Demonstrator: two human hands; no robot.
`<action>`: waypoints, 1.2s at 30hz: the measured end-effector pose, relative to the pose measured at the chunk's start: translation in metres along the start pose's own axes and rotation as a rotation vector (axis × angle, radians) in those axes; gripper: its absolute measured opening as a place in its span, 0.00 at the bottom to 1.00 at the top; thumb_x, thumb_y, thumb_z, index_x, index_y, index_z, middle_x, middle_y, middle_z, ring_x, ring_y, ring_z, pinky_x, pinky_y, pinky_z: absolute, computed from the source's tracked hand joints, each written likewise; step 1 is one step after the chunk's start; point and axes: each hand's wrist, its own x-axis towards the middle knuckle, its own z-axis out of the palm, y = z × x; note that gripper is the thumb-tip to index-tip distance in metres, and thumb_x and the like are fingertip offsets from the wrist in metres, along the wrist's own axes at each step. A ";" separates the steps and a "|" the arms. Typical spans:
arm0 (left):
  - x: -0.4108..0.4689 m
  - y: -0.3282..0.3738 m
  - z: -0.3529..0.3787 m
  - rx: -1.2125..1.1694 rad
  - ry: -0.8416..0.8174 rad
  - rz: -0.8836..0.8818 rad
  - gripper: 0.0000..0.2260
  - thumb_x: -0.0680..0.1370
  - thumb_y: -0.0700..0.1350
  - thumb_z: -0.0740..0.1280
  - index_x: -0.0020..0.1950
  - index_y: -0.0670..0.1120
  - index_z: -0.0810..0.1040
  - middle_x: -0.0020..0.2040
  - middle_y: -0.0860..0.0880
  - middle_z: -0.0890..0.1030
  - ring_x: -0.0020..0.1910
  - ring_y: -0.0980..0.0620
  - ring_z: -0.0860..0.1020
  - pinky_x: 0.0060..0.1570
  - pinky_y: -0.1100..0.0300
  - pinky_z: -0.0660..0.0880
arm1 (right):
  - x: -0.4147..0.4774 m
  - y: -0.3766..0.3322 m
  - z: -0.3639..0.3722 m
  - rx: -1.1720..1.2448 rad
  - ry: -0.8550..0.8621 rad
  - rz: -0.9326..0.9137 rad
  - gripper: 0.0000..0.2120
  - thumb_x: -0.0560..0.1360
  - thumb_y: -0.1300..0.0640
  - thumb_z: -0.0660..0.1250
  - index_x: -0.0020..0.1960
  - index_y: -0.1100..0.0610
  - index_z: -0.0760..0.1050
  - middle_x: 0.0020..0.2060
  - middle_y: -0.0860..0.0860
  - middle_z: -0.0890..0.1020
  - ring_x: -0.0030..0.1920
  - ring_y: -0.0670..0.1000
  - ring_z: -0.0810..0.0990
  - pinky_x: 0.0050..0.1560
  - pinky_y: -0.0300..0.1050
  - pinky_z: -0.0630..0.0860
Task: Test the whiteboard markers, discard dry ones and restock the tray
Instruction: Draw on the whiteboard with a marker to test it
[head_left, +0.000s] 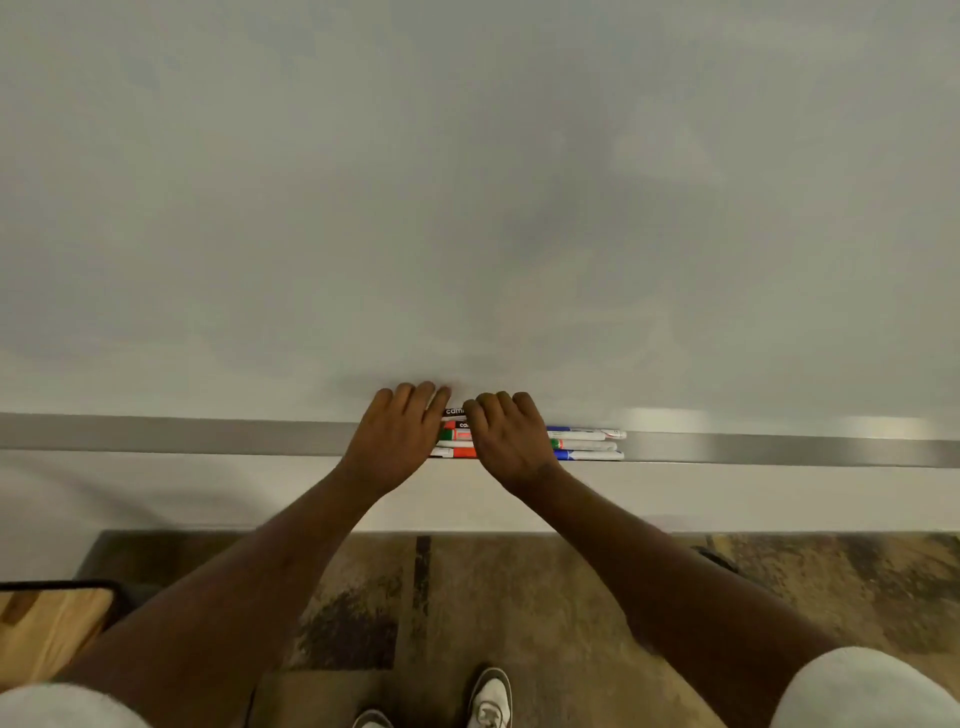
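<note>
Several whiteboard markers (584, 445) with red, green, blue and black bands lie side by side in the metal tray (208, 435) under the whiteboard (467, 208). Both hands rest palm-down on the pile. My left hand (397, 434) covers the markers' left ends, its fingers curled against the board. My right hand (509, 439) lies over the middle of the pile, fingers bent. White marker ends stick out to the right of it. Whether either hand grips a marker is hidden by the backs of the hands.
The tray runs the full width of the view. Below it is a white wall strip, then patterned brown carpet (519, 597) with my shoes (488, 696). A wooden table corner (47, 629) with a dark rim stands at the lower left.
</note>
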 end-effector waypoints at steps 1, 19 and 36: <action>0.006 -0.006 -0.011 0.027 0.057 0.019 0.21 0.76 0.49 0.68 0.64 0.38 0.71 0.51 0.39 0.79 0.43 0.43 0.77 0.39 0.51 0.73 | 0.010 0.003 -0.014 -0.011 0.051 0.006 0.15 0.70 0.54 0.72 0.53 0.60 0.72 0.41 0.56 0.81 0.37 0.55 0.78 0.39 0.48 0.73; 0.134 -0.112 -0.308 -0.022 0.695 -0.119 0.07 0.77 0.41 0.57 0.47 0.40 0.74 0.32 0.43 0.73 0.32 0.44 0.71 0.25 0.55 0.67 | 0.191 -0.007 -0.319 1.504 0.473 0.473 0.11 0.71 0.56 0.74 0.51 0.59 0.77 0.32 0.59 0.78 0.29 0.51 0.74 0.26 0.41 0.70; 0.140 -0.173 -0.408 0.120 0.844 0.009 0.14 0.75 0.47 0.61 0.31 0.44 0.69 0.26 0.47 0.70 0.25 0.48 0.65 0.25 0.60 0.62 | 0.198 0.023 -0.427 1.159 1.019 0.091 0.09 0.75 0.60 0.65 0.37 0.58 0.71 0.29 0.54 0.79 0.29 0.50 0.80 0.28 0.39 0.70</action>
